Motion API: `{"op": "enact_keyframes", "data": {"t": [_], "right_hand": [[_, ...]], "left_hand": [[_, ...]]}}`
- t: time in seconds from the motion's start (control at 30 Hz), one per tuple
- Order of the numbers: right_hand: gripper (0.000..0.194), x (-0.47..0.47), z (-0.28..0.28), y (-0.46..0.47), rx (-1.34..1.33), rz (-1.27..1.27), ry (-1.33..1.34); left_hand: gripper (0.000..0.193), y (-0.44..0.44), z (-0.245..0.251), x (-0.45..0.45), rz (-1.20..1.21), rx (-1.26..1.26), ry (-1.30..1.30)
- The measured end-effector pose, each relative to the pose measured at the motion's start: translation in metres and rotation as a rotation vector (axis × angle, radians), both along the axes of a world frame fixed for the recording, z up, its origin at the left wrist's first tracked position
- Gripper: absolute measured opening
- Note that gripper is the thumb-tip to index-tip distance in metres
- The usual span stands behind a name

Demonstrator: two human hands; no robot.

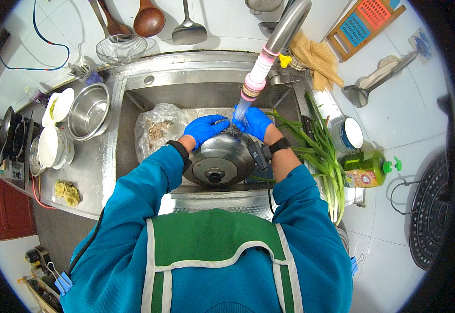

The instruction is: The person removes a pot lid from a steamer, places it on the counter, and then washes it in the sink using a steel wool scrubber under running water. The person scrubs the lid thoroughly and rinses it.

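My left hand (208, 130), in a blue glove, rests at the upper left edge of a domed metal pot lid (221, 156) with a black knob, which lies in the steel sink (208, 94). My right hand (251, 122), gloved too, is under the water running from the faucet nozzle (252, 88). Between both hands, at the lid's top edge, is a dark grey scouring pad (232, 129), partly covered by the fingers. Which hand grips it is hard to tell. A clear plastic bag (164, 129) with brownish scraps lies in the sink, left of my left hand.
Green onions (325, 156) lie along the sink's right side, near a knife and a green soap bottle (364, 168). On the left counter stand metal bowls (89, 111), white bowls (51, 146) and a yellow cloth (67, 192). Ladles and a spatula (189, 32) hang behind.
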State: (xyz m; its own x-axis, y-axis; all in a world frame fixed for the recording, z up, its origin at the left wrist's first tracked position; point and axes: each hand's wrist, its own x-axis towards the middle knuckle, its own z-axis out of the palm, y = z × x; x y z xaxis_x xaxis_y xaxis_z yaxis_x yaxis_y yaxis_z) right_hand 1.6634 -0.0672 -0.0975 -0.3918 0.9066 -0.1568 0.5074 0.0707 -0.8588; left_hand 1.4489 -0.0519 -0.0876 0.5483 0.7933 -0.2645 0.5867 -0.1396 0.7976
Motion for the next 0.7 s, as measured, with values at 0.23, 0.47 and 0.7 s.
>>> {"op": "enact_keyframes", "data": {"t": [0.23,0.47,0.7], "right_hand": [[0.013,0.008,-0.038,0.01,0.027,-0.021,0.195],[0.018,0.004,-0.023,0.007,-0.007,-0.038,0.263],[0.012,-0.003,-0.001,-0.003,-0.052,-0.106,0.097]], "left_hand": [[0.052,0.001,0.0,0.0,-0.021,-0.027,-0.005],[0.051,0.001,-0.001,0.001,0.016,-0.013,0.024],[0.05,-0.001,0.002,0.0,0.006,0.001,0.003]]}}
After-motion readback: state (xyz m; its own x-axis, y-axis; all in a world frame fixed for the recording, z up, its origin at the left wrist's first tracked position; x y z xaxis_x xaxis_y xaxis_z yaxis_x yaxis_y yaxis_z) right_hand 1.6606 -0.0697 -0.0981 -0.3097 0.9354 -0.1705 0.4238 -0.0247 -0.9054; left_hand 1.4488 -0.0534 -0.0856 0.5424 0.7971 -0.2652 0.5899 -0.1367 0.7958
